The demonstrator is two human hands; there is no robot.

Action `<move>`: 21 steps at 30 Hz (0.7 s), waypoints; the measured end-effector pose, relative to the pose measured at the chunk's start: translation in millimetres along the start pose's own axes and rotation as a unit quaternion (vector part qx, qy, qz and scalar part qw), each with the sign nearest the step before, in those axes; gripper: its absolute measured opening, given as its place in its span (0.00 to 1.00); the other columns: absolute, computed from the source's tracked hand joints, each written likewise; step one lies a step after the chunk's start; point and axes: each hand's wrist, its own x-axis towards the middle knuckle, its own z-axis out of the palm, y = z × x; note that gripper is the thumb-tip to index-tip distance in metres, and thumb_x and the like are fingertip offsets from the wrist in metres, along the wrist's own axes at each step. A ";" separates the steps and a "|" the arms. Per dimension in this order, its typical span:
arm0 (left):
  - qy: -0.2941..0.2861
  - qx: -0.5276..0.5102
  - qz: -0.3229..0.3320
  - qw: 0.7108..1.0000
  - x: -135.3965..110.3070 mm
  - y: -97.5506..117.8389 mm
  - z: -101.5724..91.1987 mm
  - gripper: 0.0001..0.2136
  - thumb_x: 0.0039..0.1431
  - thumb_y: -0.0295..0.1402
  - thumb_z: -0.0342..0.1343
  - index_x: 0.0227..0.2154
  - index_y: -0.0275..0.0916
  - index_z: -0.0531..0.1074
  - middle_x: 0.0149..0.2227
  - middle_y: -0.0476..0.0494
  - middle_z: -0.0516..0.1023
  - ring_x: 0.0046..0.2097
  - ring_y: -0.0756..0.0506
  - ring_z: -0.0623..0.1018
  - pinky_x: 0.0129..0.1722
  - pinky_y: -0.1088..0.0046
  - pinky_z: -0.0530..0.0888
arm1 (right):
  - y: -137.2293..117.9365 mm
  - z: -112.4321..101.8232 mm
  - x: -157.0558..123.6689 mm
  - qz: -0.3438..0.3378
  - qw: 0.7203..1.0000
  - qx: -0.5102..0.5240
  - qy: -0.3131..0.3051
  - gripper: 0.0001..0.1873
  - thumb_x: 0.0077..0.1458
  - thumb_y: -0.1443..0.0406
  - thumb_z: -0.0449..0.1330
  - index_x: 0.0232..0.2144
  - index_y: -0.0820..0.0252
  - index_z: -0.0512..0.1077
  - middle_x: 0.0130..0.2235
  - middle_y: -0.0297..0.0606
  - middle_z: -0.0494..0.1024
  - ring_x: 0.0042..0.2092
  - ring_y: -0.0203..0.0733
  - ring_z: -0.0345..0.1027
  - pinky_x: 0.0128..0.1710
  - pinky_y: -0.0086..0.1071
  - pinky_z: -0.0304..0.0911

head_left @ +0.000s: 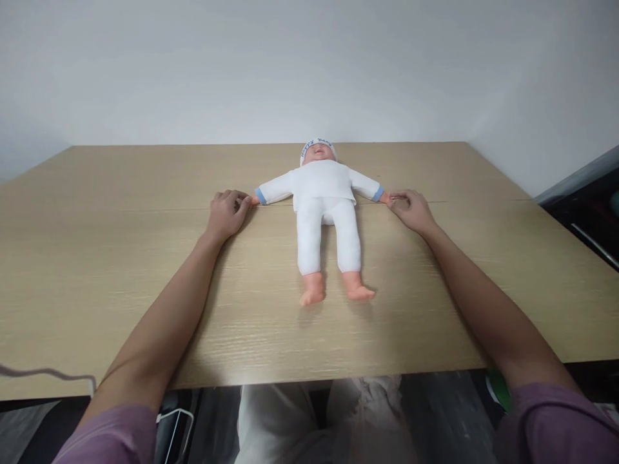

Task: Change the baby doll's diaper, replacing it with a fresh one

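A baby doll (325, 193) in a white suit and a white cap lies face up on the wooden table (145, 270), arms spread wide and bare feet pointing toward me. My left hand (227, 212) rests on the table with its fingers curled, the fingertips pinching the doll's small hand at the blue cuff. My right hand (410, 207) pinches the doll's other hand between thumb and fingers.
A white wall stands behind the table. A thin grey cable (46, 372) lies over the table's front left edge. Dark furniture (587, 212) stands to the right. My lap shows below the table's front edge.
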 end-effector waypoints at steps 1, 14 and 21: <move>0.002 -0.001 0.001 1.000 0.0 0.1 0.0 0.21 0.73 0.51 0.48 0.43 0.43 0.81 0.43 0.34 0.83 0.45 0.34 0.78 0.57 0.46 0.71 | 0.0 0.0 -0.1 0.001 1.000 -0.002 0.002 0.16 0.62 0.52 0.65 0.47 0.51 0.82 0.53 0.49 0.87 0.55 0.63 0.79 0.63 0.62 0.70; -0.008 0.040 -0.009 0.999 -2.1 -1.8 1.8 0.15 0.66 0.49 0.63 0.45 0.44 0.79 0.47 0.34 0.83 0.52 0.30 0.78 0.54 0.51 0.71 | 9.1 3.9 2.3 -0.008 1.000 -0.017 0.011 0.17 0.63 0.51 0.64 0.47 0.52 0.82 0.53 0.50 0.87 0.55 0.63 0.79 0.63 0.62 0.69; -0.001 0.047 -0.001 0.999 -2.8 2.4 -0.4 0.13 0.68 0.48 0.62 0.44 0.45 0.78 0.46 0.34 0.83 0.51 0.31 0.78 0.52 0.53 0.70 | 14.0 4.4 4.0 -0.007 1.000 -0.007 0.010 0.19 0.63 0.51 0.65 0.48 0.54 0.83 0.52 0.51 0.87 0.53 0.62 0.79 0.61 0.60 0.72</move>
